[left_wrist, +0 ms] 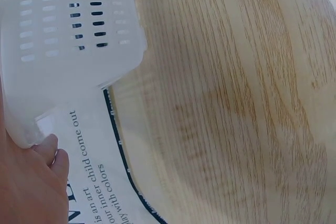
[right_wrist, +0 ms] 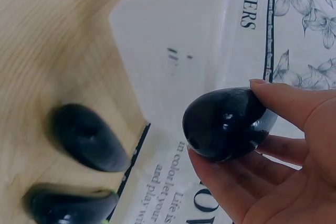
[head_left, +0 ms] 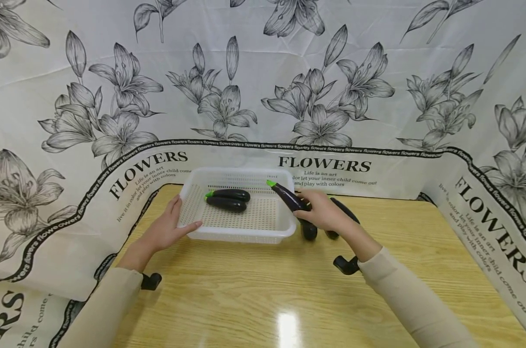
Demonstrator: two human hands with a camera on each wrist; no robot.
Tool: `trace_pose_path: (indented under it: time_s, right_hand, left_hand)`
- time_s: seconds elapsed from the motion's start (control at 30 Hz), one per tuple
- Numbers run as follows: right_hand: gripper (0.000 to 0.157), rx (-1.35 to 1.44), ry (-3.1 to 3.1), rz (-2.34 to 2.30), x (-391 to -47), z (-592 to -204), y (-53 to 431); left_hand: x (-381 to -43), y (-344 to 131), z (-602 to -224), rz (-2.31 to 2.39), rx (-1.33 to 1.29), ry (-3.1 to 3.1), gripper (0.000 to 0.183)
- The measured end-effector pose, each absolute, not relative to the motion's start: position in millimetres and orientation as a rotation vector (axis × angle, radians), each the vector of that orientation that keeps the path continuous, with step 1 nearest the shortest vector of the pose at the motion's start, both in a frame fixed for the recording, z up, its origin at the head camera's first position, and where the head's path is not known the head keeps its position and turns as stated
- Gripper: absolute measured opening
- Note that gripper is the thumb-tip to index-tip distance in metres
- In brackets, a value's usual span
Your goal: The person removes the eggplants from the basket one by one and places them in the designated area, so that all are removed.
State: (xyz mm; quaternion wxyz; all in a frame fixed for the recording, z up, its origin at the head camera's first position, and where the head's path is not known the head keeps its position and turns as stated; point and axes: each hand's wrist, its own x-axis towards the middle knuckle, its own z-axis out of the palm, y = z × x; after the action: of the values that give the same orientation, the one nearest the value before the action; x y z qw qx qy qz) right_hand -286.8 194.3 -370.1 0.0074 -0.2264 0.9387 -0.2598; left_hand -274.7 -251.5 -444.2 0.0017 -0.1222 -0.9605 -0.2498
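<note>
A white plastic basket (head_left: 238, 234) with slotted walls stands on the table, two dark eggplants (head_left: 225, 205) lying side by side in it. My left hand (head_left: 164, 229) grips the basket's left end, thumb over the front rim; the left wrist view shows fingertips curled at the rim. In my right hand (head_left: 322, 211) is another eggplant (right_wrist: 226, 121), its green stem end (head_left: 271, 183) pointing up-left over the basket's right rim. Beneath and beside that hand, two more eggplants lie on the table, one (head_left: 308, 231) close to the basket, the other (head_left: 345, 210) farther right.
The wood-grain table (head_left: 254, 285) carries everything. A white cloth (head_left: 228, 121) with flower drawings and lettering hangs behind it and along both sides. Black wrist mounts (head_left: 346, 265) stick out beneath both forearms.
</note>
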Motion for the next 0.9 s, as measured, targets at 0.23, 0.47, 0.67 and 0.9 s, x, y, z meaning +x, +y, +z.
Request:
trace_pose_path:
  time_s: [0.23,0.47,0.67,0.9]
  right_hand:
    - [0.04,-0.681,2.984,-0.846,-287,-377,225]
    - [0.045,-0.593,3.041,-0.788,-283,-381,251]
    - [0.054,-0.505,3.035,-0.751,-281,-382,271]
    - [0.056,-0.434,3.042,-0.729,-281,-384,292]
  left_hand:
    - [-275,-252,-444,-0.786,-0.389,-3.01,0.114]
    - [-276,-253,-446,-0.784,-0.398,-2.998,0.113]
    - [-275,-253,-447,-0.779,-0.397,-3.005,0.114]
    - [-276,-253,-446,-0.771,-0.394,-3.001,0.114]
